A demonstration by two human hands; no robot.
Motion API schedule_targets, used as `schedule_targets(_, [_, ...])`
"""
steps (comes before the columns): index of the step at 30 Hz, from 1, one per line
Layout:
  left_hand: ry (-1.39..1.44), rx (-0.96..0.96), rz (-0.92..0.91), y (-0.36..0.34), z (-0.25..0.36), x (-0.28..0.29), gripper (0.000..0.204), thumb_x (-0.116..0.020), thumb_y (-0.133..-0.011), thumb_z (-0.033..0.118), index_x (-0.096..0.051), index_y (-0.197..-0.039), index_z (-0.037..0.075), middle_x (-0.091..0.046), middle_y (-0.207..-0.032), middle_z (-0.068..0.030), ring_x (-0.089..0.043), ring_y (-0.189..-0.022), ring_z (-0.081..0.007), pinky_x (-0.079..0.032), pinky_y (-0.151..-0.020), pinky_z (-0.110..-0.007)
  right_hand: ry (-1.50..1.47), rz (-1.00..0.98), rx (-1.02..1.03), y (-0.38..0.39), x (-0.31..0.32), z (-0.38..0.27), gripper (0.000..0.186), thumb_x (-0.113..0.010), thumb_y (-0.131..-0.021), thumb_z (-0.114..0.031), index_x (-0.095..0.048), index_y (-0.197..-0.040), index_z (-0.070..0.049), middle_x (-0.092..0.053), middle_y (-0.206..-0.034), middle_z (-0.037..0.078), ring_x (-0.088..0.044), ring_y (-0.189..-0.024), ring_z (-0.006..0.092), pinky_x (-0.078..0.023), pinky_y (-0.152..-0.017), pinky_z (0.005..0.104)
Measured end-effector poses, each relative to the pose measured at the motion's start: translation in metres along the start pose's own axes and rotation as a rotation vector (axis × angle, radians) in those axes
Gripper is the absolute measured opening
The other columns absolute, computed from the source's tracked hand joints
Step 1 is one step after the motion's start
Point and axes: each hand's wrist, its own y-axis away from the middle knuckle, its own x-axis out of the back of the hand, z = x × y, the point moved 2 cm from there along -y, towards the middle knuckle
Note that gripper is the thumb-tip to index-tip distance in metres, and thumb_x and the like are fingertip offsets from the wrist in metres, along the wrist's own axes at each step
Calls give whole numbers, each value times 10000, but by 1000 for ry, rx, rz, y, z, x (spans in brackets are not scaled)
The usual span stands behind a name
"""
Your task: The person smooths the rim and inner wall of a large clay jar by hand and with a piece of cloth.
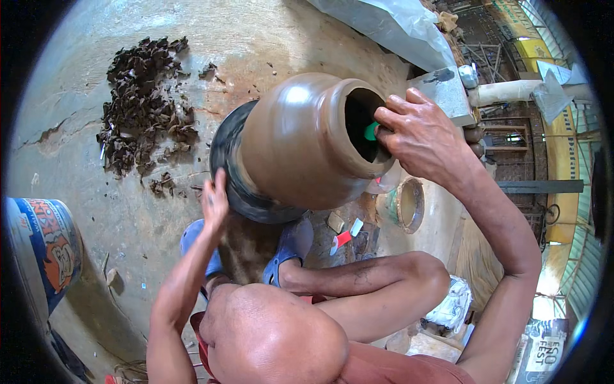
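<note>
A large brown wet clay pot stands on a dark round turning wheel, whose edge is blurred. My left hand is at the near left rim of the wheel, its fingers stretched out and holding nothing. At the pot's mouth, my right hand is closed on a small green scraper, with the thumb and fingers at the rim. Only part of the scraper shows against the dark inside of the pot; the rest is hidden.
Dark clay shavings lie heaped on the floor at the far left. A printed bucket stands at the left edge. To the right of the wheel are a round container, a red scrap and a grey block.
</note>
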Motion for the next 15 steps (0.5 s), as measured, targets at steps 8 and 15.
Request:
schedule_targets(8, [232,165,-313,-5,41,55,982,-644,-925,668,-313,-1576,12,-519,-1499,-213,-649,-1146,-335,-586,-801,-451,-153,48,-43,-22,19,-4,48,-706,-736,-93,-741,-755,-67,-693,-929,85,-699,-958,281,-575,-842,414])
schedule_targets(15, [-308,-370,126,-73,49,39,781,-519,-1005,642,-575,-1363,-50,-630,-1234,-353,-639,-1087,-437,-489,-959,-447,-197,55,-17,-38,14,-2,96,-672,-743,-99,-733,-720,-29,-722,-801,177,-738,-794,353,-597,-698,444])
